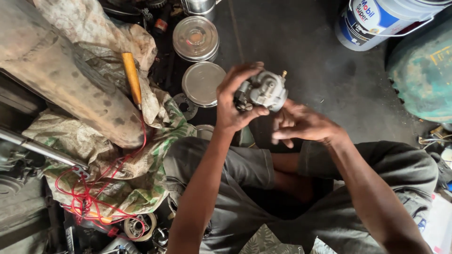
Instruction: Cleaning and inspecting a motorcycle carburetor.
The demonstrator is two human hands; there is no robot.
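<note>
A small grey metal carburettor (266, 89) with a brass fitting on top is held up above my knees. My left hand (234, 104) grips it from the left, with the thumb under the body and the fingers curled over the top. Just below and to the right of it, my right hand (301, 124) has its fingers spread and holds nothing; its fingertips are close to the underside of the part. I am sitting with my legs in grey shorts over a dark floor.
Two round metal tins (196, 37) (202, 83) stand on the floor to the left. A yellow-handled tool (132, 77) lies on dirty cloth (94, 28). Red wires (89, 197) tangle at lower left. A white-and-blue bucket (376, 21) and a green drum (423, 70) stand at right.
</note>
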